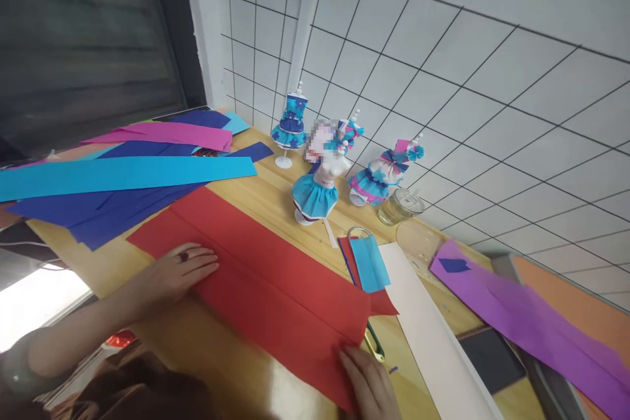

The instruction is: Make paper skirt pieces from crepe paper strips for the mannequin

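Note:
A long red crepe paper sheet (275,282) lies slantwise across the wooden table, with a crease running along its length. My left hand (187,266) rests flat on its left part, fingers stretched out, a dark ring on one finger. At the lower right end, my right hand (367,377) has its fingers bent over the sheet's edge; its thumb is hidden. The paper curves up slightly there. Beside that end, partly covered by it, are scissors (375,342) with a dark green and yellow handle. A small light-blue piece (370,264) lies just beyond the sheet.
Several small dress forms in blue and pink paper outfits, such as one in a blue skirt (315,193), stand by the tiled wall. A glass jar (401,205) is near them. Coloured sheets (128,174) pile up at left. White paper (433,335), purple paper (531,325) and a dark phone-like slab (492,359) lie right.

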A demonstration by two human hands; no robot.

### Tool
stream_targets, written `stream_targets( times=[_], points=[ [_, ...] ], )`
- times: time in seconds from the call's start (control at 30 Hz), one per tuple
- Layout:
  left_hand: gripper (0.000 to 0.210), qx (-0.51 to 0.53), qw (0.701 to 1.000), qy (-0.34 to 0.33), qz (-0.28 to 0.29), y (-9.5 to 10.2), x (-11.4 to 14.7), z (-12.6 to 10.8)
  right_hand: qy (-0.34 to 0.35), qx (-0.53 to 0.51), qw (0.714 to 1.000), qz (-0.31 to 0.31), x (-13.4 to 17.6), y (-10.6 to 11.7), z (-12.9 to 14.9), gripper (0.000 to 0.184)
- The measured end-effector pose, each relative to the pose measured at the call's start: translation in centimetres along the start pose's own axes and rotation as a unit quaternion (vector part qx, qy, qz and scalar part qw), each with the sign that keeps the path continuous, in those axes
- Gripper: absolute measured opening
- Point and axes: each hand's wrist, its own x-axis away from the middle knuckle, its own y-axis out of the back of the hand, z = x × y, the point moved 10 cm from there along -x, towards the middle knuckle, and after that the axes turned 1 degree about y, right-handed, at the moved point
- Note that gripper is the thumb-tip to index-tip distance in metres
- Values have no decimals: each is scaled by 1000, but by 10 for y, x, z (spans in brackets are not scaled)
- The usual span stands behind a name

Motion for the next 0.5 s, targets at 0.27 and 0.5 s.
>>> stream_targets(
  times=[0.27, 0.5],
  points=[
    [43, -10, 995, 71, 73, 8, 4, 55, -8, -43, 999, 32, -6, -2, -15, 36],
    [37, 40, 974, 134, 180, 9, -19, 109, -74, -49, 991, 99, -27, 7, -21, 29]
  ],
)
